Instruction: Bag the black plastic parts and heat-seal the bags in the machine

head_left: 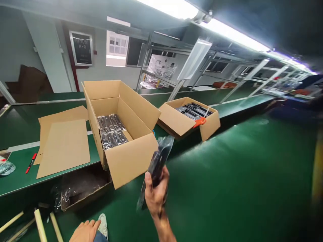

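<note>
Near bottom centre of the view, I see my right hand clenched around a bagged black item, just beside an open carton; my left hand lies open on my leg.

1. The right hand is raised in front of the body, its fingers curled tightly closed in a firm grip.
2. The thumb points upward.
3. The right forearm rises from the bottom edge of the view.
4. The left hand sits low and open, fingers spread, partly cut off by the bottom edge, against the leg.
</note>
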The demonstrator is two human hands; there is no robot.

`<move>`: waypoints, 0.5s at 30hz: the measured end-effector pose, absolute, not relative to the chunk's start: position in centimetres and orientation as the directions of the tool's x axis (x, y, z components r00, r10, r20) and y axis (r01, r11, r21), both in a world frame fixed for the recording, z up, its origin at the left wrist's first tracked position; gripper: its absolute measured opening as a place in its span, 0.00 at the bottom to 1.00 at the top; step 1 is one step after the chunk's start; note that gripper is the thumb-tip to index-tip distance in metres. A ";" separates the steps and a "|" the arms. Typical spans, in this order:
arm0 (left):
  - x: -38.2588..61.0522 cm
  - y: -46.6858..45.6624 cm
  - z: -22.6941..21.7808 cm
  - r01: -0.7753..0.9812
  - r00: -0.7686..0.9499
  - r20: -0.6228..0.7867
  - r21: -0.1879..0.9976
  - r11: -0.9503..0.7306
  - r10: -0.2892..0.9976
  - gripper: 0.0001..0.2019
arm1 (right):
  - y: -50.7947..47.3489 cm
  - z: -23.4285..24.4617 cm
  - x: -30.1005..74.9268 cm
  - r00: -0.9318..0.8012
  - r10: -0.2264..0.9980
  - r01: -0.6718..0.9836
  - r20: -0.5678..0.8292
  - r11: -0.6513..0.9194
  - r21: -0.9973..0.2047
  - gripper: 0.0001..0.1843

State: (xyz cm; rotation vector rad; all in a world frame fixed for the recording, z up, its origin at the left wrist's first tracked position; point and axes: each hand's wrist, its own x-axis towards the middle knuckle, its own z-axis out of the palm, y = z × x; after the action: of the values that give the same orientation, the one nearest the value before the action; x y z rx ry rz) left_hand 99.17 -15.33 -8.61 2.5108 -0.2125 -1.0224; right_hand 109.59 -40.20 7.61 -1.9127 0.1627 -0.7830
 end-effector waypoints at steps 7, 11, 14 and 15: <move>103.7 -13.4 -7.5 0.088 0.741 -0.648 0.355 -0.931 -0.177 0.37 | -37.4 16.2 131.1 0.766 -0.151 0.435 0.625 -0.594 -0.677 0.30; 104.1 -14.1 -8.8 0.258 0.746 -0.666 0.321 -0.911 -0.023 0.36 | -34.9 14.2 143.2 0.963 0.039 0.182 0.268 -0.826 -0.534 0.27; 104.0 -15.2 -9.4 0.446 0.700 -0.708 0.336 -0.829 0.090 0.36 | -34.3 10.0 149.5 0.991 0.077 0.028 -0.109 -0.917 -0.399 0.26; 103.9 -15.7 -9.6 0.507 0.681 -0.721 0.338 -0.793 0.128 0.36 | -34.5 8.4 150.9 0.978 0.070 -0.003 -0.197 -0.937 -0.350 0.27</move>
State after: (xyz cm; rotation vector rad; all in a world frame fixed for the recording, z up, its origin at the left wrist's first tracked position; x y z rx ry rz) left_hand 103.93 -15.66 -9.55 2.3700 0.4887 -0.9608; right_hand 150.94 -34.49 8.39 -2.7697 -0.0483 0.2933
